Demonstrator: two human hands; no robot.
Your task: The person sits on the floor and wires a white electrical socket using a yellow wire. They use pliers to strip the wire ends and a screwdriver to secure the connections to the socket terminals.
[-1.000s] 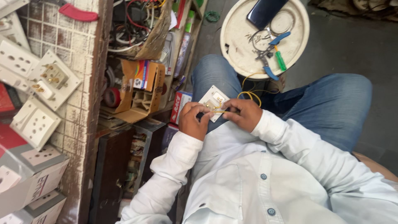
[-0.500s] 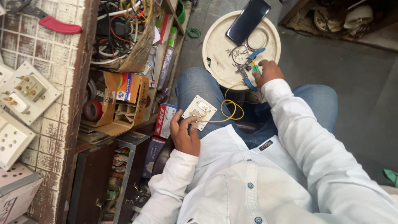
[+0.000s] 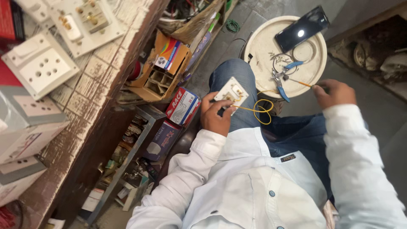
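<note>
**Switch plate in one hand, screwdriver in the other**

Your left hand (image 3: pixel 216 114) is gripping a white switch plate (image 3: pixel 231 93) just above centre frame, fingers curled around its lower edge and holding it over your jeans-clad knee. A yellow wire (image 3: pixel 259 110) is looping out from the plate to the right, hanging beside it. Your right hand (image 3: pixel 335 93) is reaching out at the right of the frame, fingers closed around the handle of a thin screwdriver (image 3: pixel 302 83) whose orange shaft is pointing left over the round white tray (image 3: pixel 263 51). That tray is sitting in the upper middle of the frame, carrying a dark phone (image 3: pixel 302 29), blue-handled pliers (image 3: pixel 280 85) and loose wire bits. On the left, a tiled worktop (image 3: pixel 97 76) is carrying white socket plates (image 3: pixel 44 65), and open shelves (image 3: pixel 140 140) below it are holding small boxes.
</note>
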